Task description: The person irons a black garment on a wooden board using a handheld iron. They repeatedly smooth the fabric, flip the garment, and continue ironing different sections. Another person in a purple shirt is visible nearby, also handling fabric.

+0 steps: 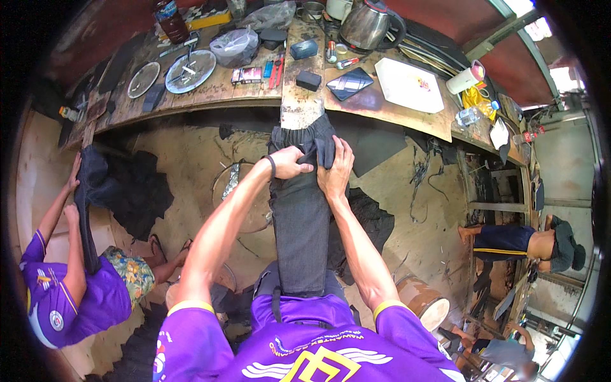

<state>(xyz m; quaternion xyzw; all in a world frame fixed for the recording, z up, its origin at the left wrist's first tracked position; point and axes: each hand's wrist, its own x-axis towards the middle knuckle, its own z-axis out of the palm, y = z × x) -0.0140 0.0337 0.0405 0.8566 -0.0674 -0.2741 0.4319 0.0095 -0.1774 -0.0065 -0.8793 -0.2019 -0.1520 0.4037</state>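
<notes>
At the far left, a co-worker in a purple shirt (60, 299) pressed both hands on a dark cloth (95, 184) draped over a board. At centre, the person's left hand (289, 162) was closed on a fold of the dark grey garment (299, 223), which lay stretched along a narrow plank (300, 108) running from the wooden workbench (254, 89) to the person's lap. Just beside it, the right hand (335, 172) lay flat, fingers spread, pressing the same fold near the waistband. A steel kettle (369, 25), a dark tablet (349, 83) and a white tray (408, 84) sat on the bench to the right.
</notes>
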